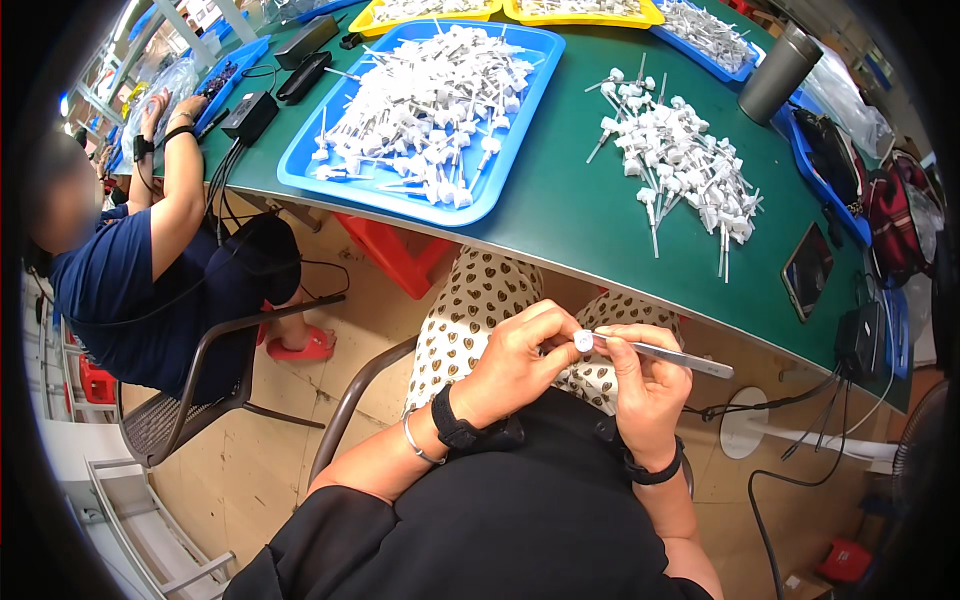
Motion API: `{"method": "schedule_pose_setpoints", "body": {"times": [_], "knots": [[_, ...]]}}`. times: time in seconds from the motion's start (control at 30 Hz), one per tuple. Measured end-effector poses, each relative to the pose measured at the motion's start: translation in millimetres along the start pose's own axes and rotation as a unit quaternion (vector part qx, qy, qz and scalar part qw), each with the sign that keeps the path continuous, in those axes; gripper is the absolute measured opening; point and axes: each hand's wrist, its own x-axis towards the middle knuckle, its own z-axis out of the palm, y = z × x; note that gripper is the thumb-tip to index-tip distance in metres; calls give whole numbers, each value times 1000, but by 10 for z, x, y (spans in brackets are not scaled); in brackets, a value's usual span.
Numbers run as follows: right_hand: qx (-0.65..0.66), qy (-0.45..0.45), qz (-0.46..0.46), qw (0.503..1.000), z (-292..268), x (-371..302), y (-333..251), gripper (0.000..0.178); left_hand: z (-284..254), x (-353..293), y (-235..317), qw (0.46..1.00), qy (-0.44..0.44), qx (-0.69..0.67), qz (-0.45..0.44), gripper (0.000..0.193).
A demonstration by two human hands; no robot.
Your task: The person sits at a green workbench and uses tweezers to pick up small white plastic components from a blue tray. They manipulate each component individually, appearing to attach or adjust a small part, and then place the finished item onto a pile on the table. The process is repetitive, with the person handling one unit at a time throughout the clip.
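Above my lap, near the table's front edge, my left hand (512,358) pinches a small white plastic piece (583,341) with a round end. My right hand (645,395) is closed around metal tweezers (692,361), whose tip meets the white piece. The tip itself is partly hidden by my fingers. On the green table (590,240) ahead, a blue tray (478,213) carries a heap of white plastic pieces with thin stems (430,95). To its right, a loose pile of similar pieces (690,165) lies directly on the tabletop.
Yellow trays (590,17) and another blue tray (735,74) line the back. A grey metal cylinder (780,75), a phone (807,270) and a black box (860,338) with cables stand at right. At left, a co-worker (140,250) sits beside black adapters (250,117).
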Motion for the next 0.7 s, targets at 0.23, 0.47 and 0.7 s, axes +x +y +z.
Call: {"method": "schedule_pose_setpoints", "body": {"times": [0.23,0.47,0.7], "knots": [[-46,-9,-22,999,-4,10,-28,7,14,-7,-9,1000,6,2,6,8],[-173,-78,-101,977,-69,119,-173,5,12,2,-28,999,-3,30,36,8],[7,-44,87,995,-141,85,-139,6,-6,35,-26,997,-32,24,63,8]]}}
